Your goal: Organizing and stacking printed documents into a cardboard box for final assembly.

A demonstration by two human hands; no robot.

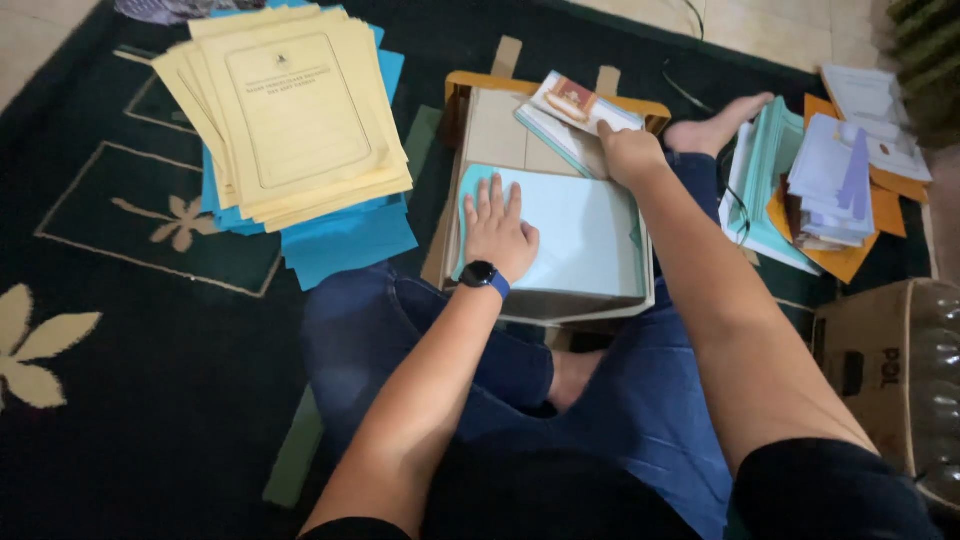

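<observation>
1. Sheets (585,235) of pale blue paper lie stacked in an open cardboard box (500,125) that rests on the person's crossed legs, above the green carpet (130,400).
2. The left hand (497,232) lies flat on the left part of the top sheet, palm down and fingers spread, gripping nothing; a dark watch (481,274) with a blue strap sits on its wrist.
3. The right hand (630,152) is at the box's far right corner, closed on a thin bundle (572,110) of papers with a small printed card on top; the bundle tilts up over the box's far edge.
4. The two hands are apart, the left near the box's middle, the right further off at its far rim.
5. A bare foot (715,125) shows just beside the right hand, past the box's right side.
6. Left of the box, on the carpet, a fanned pile of yellow folders (290,110) lies on a pile of blue folders (345,240).
7. Right of the box, near the carpet's right edge, lies a mixed heap (825,185) of teal, orange and white papers.
8. At the near right stands a brown carton (865,355), partly behind something clear and ribbed that I cannot make out.
9. The carpet carries pale flower and line patterns (30,345) toward its left edge.
</observation>
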